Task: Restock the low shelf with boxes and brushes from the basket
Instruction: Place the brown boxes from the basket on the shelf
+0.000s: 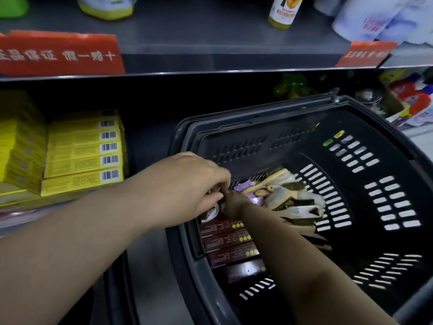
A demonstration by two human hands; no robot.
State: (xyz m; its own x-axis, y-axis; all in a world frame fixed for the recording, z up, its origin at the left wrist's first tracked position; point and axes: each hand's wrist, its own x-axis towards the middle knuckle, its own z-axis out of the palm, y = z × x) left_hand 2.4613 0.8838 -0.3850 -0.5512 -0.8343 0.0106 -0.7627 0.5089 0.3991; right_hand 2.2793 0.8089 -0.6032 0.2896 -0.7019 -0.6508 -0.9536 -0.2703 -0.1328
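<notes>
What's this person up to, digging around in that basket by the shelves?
Someone is restocking a shop shelf. Both hands reach into the black basket. The left hand curls over the end of a row of dark boxes, and the right hand is pushed in beside it, between the boxes and a pile of wooden brushes. Blur hides what either hand actually grips. Yellow boxes already sit stacked on the low shelf to the left.

A retail shop aisle is shown, indicated by tiered metal shelving point(210, 64), red promotional shelf labels point(61, 55), stacked barcoded yellow boxes point(84, 151) and a shopping basket point(351, 127).
</notes>
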